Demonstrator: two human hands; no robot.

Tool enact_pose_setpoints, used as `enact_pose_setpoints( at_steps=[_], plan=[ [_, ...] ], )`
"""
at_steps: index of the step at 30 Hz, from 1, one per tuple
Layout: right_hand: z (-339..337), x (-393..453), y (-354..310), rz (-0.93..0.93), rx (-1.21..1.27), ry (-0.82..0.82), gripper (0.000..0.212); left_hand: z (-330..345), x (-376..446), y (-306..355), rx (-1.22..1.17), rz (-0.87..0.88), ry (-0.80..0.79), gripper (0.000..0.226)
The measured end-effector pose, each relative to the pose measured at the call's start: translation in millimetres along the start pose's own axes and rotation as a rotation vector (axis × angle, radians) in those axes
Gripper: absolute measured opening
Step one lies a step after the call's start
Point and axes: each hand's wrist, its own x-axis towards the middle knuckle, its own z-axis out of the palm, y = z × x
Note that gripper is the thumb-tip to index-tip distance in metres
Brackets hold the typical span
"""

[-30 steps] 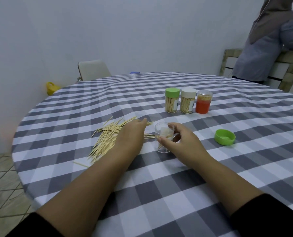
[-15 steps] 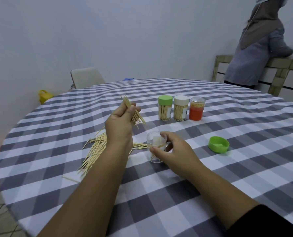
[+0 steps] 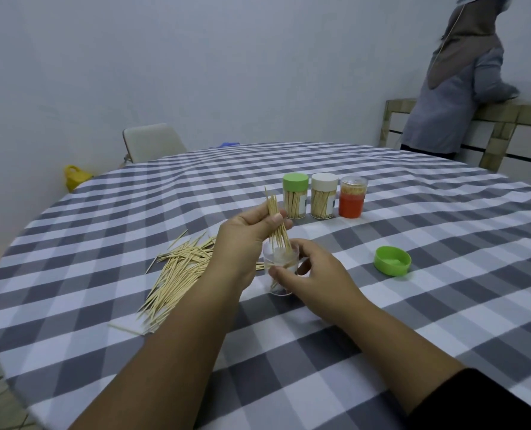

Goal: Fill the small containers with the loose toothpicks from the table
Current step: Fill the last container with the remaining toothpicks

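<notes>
My left hand pinches a small bunch of toothpicks, held nearly upright with the lower tips inside the mouth of a clear open container. My right hand grips that container from the right and holds it upright on the checked tablecloth. A loose pile of toothpicks lies on the cloth left of my hands. The container's green lid lies upside down to the right.
Behind my hands stand three containers in a row: a green-lidded one, a white-lidded one and an orange one. A chair and a yellow object are beyond the table. A person stands at the far right.
My left hand picked a bunch of toothpicks from the pile, lifted it, and brought it right and down into the clear container's mouth. My right hand kept hold of the container.
</notes>
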Motion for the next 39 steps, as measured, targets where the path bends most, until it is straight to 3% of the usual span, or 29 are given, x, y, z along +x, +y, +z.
enact_pose_setpoints(
  at_steps=[7, 16, 19, 23, 27, 32, 39],
  plan=[
    [-3, 2, 4, 0.025, -0.006, 0.042, 0.058, -2, -1, -5, 0.171, -0.201, -0.081, 0.019],
    [-12, 4, 7, 0.073, 0.002, 0.039, 0.061, -8, -1, -7, 0.380, -0.174, -0.108, 0.025],
    [-20, 8, 10, 0.130, -0.012, 0.063, 0.061, -9, 2, -12, 0.516, -0.110, -0.032, 0.030],
    [-30, 11, 16, 0.216, 0.023, 0.134, 0.057, -7, 6, -39, 1.130, 0.157, -0.120, 0.035],
    [-29, 11, 17, 0.228, 0.018, 0.155, 0.051, 3, 11, -52, 1.570, 0.236, -0.201, 0.035],
    [-21, 7, 13, 0.177, 0.037, 0.110, 0.064, -4, 11, -41, 1.735, 0.242, -0.160, 0.028],
    [-2, 6, -6, 0.124, 0.012, -0.003, 0.061, -44, -3, -20, 1.849, 0.340, -0.198, 0.033]
  ],
)
